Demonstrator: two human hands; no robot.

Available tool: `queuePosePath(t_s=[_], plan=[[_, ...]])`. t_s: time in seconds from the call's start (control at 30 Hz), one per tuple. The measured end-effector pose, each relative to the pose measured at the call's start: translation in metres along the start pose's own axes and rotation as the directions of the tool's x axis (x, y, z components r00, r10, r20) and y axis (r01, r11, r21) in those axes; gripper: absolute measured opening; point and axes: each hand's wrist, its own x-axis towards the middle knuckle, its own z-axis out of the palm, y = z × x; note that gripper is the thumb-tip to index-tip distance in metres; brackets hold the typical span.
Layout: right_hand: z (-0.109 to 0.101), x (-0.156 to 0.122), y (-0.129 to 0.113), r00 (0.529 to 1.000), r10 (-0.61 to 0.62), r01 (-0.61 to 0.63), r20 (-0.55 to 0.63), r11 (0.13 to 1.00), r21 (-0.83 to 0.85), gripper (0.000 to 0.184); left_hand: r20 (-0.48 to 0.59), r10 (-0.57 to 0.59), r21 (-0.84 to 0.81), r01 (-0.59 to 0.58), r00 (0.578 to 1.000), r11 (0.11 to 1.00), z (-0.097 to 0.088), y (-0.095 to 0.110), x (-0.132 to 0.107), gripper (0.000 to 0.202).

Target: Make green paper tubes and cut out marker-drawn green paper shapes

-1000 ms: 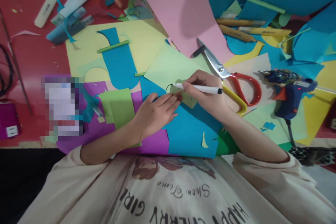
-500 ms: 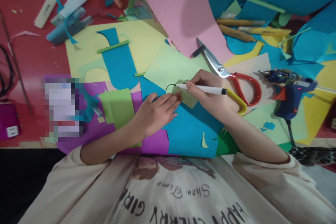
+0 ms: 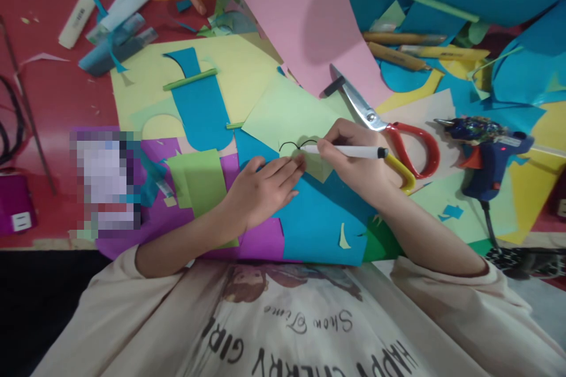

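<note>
White pen (image 3: 360, 152) gripped in right hand (image 3: 356, 169); long axis nine to three o'clock, tip at nine, by black line (image 3: 289, 142). Green paper (image 3: 285, 109): ten o'clock from right hand, one o'clock from left hand (image 3: 265, 191), latter flat, touching paper.

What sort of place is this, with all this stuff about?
Probably a paper-craft table, perhaps in a workshop or classroom; the view shows too little of the room to tell. Coloured paper, some cut into shapes, covers much of it, with scissors and a glue gun on top.
</note>
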Motion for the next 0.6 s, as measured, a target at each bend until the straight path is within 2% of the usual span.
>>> queuePosePath(t_s=[0.17, 0.27, 0.33, 0.37, 0.43, 0.53, 0.6], plan=[[0.000, -0.002, 0.007, 0.997, -0.038, 0.041, -0.061, 0.998, 0.052, 0.025, 0.014, 0.006, 0.000, -0.006, 1.000, 1.000, -0.001, -0.001, 0.000, 0.035], [-0.005, 0.001, 0.012, 0.982, -0.079, 0.109, -0.173, 0.979, 0.173, 0.017, 0.022, 0.013, 0.018, -0.013, 1.000, 1.000, -0.003, -0.001, 0.000, 0.036], [-0.010, 0.005, 0.013, 0.963, -0.074, 0.130, -0.261, 0.970, 0.204, 0.025, 0.012, 0.018, 0.022, -0.019, 1.000, 1.000, -0.003, -0.001, 0.001, 0.035], [-0.013, 0.007, 0.013, 0.952, -0.078, 0.133, -0.295, 0.977, 0.170, 0.028, 0.008, 0.018, 0.016, -0.018, 1.000, 1.000, -0.003, -0.002, 0.001, 0.035], [-0.017, 0.013, 0.015, 0.938, -0.150, 0.149, -0.312, 0.988, -0.026, 0.023, -0.003, 0.015, -0.019, -0.016, 1.000, 1.000, -0.003, -0.004, 0.002, 0.033], [-0.018, 0.022, 0.025, 0.930, -0.329, 0.253, -0.163, 0.895, -0.367, 0.016, -0.028, 0.005, -0.127, -0.008, 1.000, 0.992, 0.000, -0.008, 0.003, 0.031], [-0.015, 0.026, 0.034, 0.917, -0.396, 0.330, -0.056, 0.828, -0.454, 0.022, -0.037, -0.016, -0.205, 0.008, 0.999, 0.979, 0.002, -0.010, 0.003, 0.031]])
